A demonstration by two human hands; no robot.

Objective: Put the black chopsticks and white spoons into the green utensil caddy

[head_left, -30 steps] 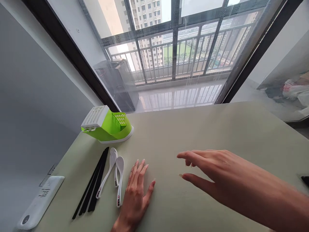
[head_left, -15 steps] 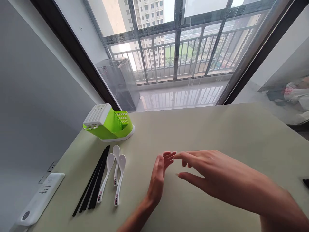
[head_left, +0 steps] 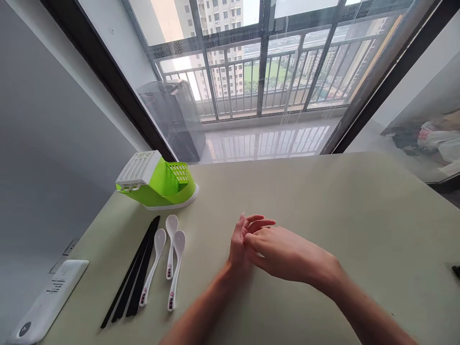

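Observation:
My left hand (head_left: 240, 242) is above the table with its palm turned to the right, fingers stretched out and slightly bent, holding nothing. Against its palm rests my right hand (head_left: 283, 249), back upward and fingers curled in; their tips are hidden, and no object shows in them. To the left lie three white spoons (head_left: 178, 263) with small dark and red marks on their handles. Beside them is a bundle of several black chopsticks (head_left: 134, 273). A lime-green utensil holder (head_left: 165, 187) with a white slatted part stands behind these.
The pale green table (head_left: 323, 201) reaches to a large window (head_left: 258, 96). At the left edge lies a white power strip-like box (head_left: 53, 297) with printed text. A small dark object (head_left: 455, 270) sits at the right edge.
My right hand has moved left and its fingers have curled in, now touching my left palm. The view has shifted slightly. Spoons, chopsticks and holder keep their places on the table.

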